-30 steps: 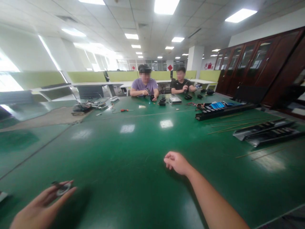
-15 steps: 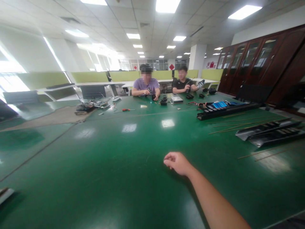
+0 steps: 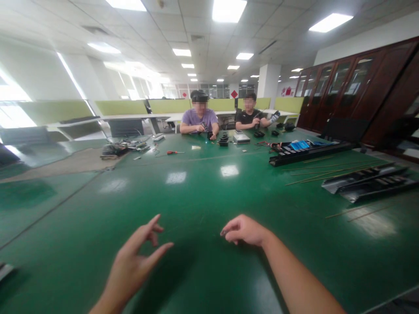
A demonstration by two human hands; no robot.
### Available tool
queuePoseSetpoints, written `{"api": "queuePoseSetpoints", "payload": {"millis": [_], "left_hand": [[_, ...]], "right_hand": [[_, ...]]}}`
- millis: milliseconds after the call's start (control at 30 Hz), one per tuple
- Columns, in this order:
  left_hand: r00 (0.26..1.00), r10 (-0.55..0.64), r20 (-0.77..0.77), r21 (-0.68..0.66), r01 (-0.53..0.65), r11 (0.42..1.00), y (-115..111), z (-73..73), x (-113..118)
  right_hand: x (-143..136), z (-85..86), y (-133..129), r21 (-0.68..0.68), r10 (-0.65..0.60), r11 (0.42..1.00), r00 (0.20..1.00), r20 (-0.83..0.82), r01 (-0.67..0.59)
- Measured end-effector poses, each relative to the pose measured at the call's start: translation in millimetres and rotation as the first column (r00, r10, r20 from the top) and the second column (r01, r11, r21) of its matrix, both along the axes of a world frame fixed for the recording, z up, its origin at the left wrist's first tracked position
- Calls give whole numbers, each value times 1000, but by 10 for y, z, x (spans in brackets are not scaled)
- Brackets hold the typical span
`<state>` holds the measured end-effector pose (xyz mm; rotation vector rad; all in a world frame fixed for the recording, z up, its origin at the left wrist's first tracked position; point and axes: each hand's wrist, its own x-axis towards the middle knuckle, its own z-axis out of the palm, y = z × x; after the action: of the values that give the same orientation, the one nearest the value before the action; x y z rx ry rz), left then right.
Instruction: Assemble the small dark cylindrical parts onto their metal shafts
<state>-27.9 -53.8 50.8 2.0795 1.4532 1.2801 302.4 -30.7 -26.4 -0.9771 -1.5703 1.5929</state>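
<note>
My left hand (image 3: 139, 257) is raised over the green tabletop (image 3: 196, 192), thumb and fingers spread apart with nothing between them. Opposite it, a short way to the right, my right hand (image 3: 244, 230) hovers low over the same surface with its fingers curled in. A small dark spot shows at the right fingertips, too small to name. The two hands are apart, and bare green surface lies between them.
Black metal channels (image 3: 369, 185) and thin rods (image 3: 314, 178) lie at the right. Across the table two people sit with small black parts (image 3: 224, 140). A red screwdriver (image 3: 172, 152) and a heap of electronics (image 3: 122, 148) lie at the far left.
My left hand has come into view from the lower left with fingers spread. My right hand stays curled and sits slightly lower in the picture. The view has shifted a little.
</note>
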Motion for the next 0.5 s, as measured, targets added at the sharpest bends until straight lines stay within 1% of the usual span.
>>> {"api": "queuePoseSetpoints", "payload": {"millis": [33, 67, 100, 167, 200, 233, 300, 400, 500], "left_hand": [[985, -164, -58, -64, 160, 985, 68, -35, 196], [946, -309, -101, -133, 295, 946, 122, -68, 397], [896, -423, -135, -191, 395, 898, 163, -100, 591], [824, -542, -163, -233, 502, 833, 207, -161, 918], [796, -585, -156, -244, 543, 803, 215, -191, 1039], [778, -614, -133, -251, 572, 781, 218, -220, 1128], [776, -628, -58, -259, 596, 760, 213, -276, 1224], [813, -581, 45, -276, 569, 775, 202, -343, 1226], [820, -567, 85, -297, 564, 771, 189, -368, 1186]], "right_hand": [[15, -1, 2, -10, 30, 999, 1000, 7, -30], [28, 0, 6, -20, 56, 998, 998, 12, -56], [40, 2, 10, -26, 74, 997, 997, 13, -74], [57, 9, 18, -21, 90, 996, 996, 1, -90], [62, 13, 21, -15, 98, 995, 995, -11, -98], [65, 18, 24, -12, 108, 994, 994, -22, -108], [65, 26, 27, -14, 133, 991, 991, -35, -133], [48, 37, 25, -35, 184, 982, 982, -46, -185], [17, 52, 15, -53, 222, 973, 974, -52, -225]]}}
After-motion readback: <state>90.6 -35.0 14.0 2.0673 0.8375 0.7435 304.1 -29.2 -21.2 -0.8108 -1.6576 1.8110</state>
